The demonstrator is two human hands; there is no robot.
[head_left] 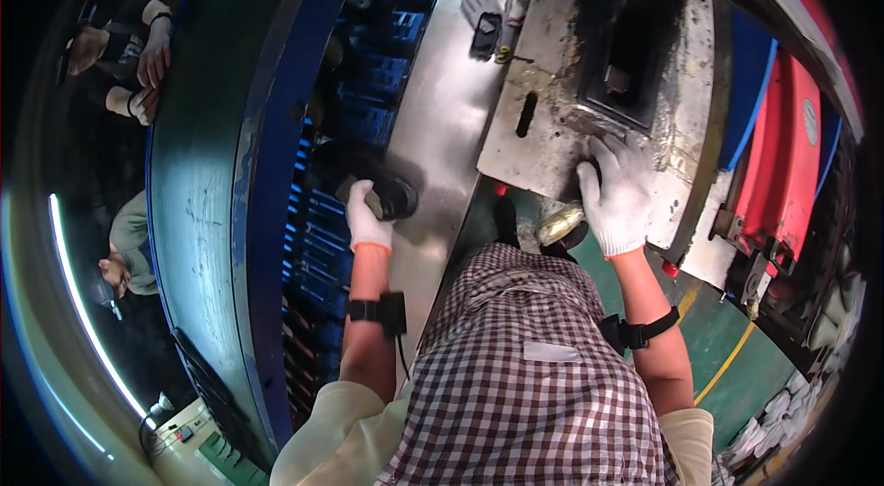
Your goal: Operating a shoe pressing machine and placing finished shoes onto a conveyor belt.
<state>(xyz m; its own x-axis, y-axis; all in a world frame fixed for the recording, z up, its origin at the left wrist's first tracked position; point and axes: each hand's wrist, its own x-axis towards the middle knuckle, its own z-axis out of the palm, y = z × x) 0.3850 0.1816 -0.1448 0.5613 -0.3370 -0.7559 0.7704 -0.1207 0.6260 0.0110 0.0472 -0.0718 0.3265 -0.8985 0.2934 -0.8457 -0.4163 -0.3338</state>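
My left hand (366, 217), in a white knit glove, is closed around the near end of a black shoe (398, 194). The shoe is partly blurred and dark, at the edge of the blue-lit rack and above the metal shelf. On the right, my right hand (619, 191), gloved too, lies on the stained pale machine table (543, 141) with its fingers spread. Nothing shows in it. Ahead of its fingertips is the dark recessed frame (631, 53) of the machine.
A blue-lit rack (318, 256) runs along the left. On the metal shelf (442, 109) lie a spare glove (479, 3) and a small black device (486, 35). A red machine part (783, 145) stands right. Beyond the green-topped beam (203, 182) are two other people.
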